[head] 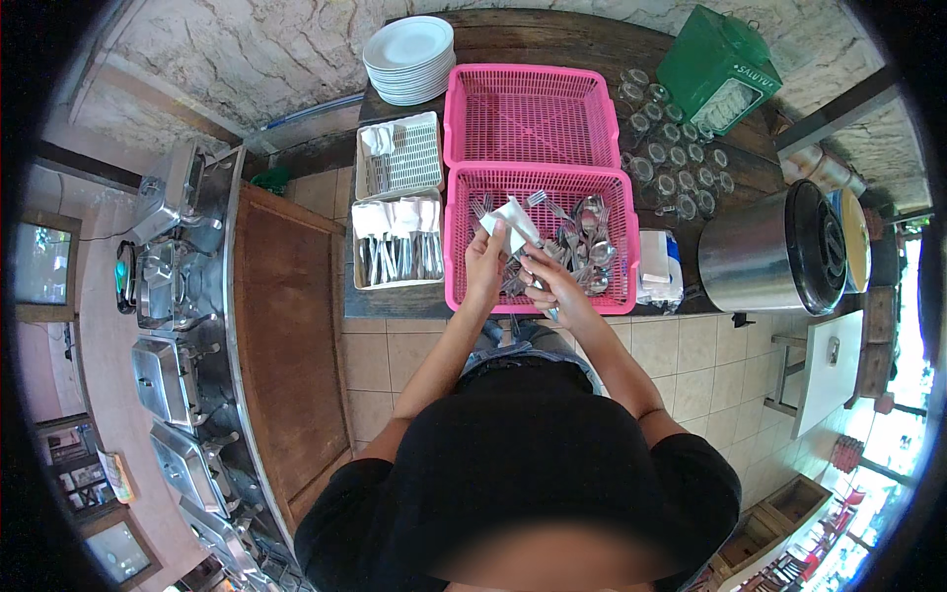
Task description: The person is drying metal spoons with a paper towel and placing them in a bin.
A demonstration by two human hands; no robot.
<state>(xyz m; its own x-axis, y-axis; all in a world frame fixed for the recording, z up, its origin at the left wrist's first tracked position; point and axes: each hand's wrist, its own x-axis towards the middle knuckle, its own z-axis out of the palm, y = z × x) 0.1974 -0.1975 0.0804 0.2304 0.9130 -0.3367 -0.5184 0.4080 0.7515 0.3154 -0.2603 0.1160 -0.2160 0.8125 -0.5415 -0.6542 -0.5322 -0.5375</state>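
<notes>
Above the nearer pink plastic basket (633, 244), my left hand (486, 266) pinches a white paper napkin (516, 222) between thumb and fingers. My right hand (556, 288) is closed around metal cutlery, whose upper part meets the napkin's right side. Fork tines (536, 198) show just past the napkin; I cannot tell whether that fork is held or lies in the basket. Loose spoons and forks (584, 237) fill much of this basket, partly hidden under my hands. To the left, a white basket (399, 284) holds rows of cutlery with napkin-wrapped tops (396, 217).
Behind stands a second pink basket (529, 111). A white basket (403, 155) with a few wrapped pieces and stacked plates (409, 59) are at left. Glasses (677, 159), a napkin pack (660, 268), a green box (718, 70) and a steel pot (747, 251) are at right.
</notes>
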